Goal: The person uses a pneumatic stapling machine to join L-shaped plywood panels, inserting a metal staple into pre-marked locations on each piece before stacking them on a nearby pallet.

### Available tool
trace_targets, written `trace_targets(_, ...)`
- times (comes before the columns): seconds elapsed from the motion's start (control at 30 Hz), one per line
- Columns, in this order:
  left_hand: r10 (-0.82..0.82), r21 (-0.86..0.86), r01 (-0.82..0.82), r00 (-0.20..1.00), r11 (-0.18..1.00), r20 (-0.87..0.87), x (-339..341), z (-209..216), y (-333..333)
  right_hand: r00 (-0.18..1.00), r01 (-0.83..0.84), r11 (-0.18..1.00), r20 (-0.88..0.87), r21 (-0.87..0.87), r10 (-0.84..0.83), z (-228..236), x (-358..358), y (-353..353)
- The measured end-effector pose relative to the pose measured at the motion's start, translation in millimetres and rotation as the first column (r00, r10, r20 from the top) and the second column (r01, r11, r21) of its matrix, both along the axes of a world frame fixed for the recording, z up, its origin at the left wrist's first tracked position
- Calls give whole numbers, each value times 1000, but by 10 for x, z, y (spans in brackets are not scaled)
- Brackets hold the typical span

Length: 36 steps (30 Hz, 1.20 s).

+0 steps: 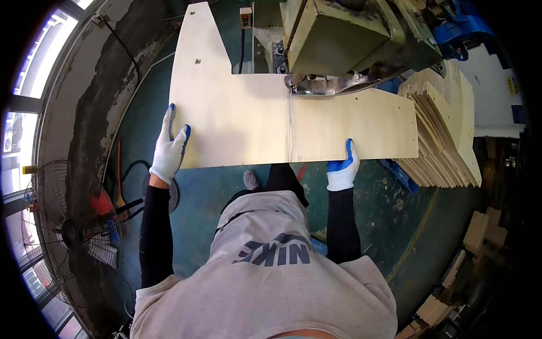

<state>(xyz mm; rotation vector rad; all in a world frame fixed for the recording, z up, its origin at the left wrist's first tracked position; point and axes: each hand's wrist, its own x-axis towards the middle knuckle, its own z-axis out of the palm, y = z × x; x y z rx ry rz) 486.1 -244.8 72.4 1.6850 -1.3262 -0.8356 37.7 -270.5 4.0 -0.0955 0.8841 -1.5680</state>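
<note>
A large, pale plywood panel [237, 121], roughly L-shaped, lies level in front of me. Small holes and metal inserts dot it, and a dark seam crosses its middle. My left hand [168, 148], in a white glove with blue fingers, grips the panel's left edge near the front corner. At the front edge, right of the seam, my right hand [343, 169] holds on with its thumb on top; its other fingers are partly hidden underneath. Over the panel's far edge sits the head of a green machine [344, 42], its curved metal arm [333, 86] close above the wood.
At the right stands a stack of similar plywood panels [443, 124]. A wire-caged fan [70, 231] is at the left beside the windows. Wood blocks [477, 231] lie at the far right. A small control box [245, 18] stands beyond the panel, on the machine's left.
</note>
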Motion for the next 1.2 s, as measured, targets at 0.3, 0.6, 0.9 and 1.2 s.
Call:
trace_targets(0.3, 131, -39, -135, 987, 990, -89, -83, -259, 1, 985, -66, 995, -155, 75, 77, 236, -79, 101)
trace_targets(0.6, 176, -43, -178, 983, 983, -49, 23, -344, -46, 54, -954, 212, -574, 213, 817, 1021, -782, 230)
trace_targets(0.9, 230, -39, -231, 973, 972, -32, -195, -268, 89, 663, -612, 675, -733, -412, 154, 2307, -1033, -815)
trace_targets(1.2, 294, -43, -295, 955, 954, -28, -334, -244, 187, 577, -392, 547, -661, -740, -480, 3232, -859, -1539)
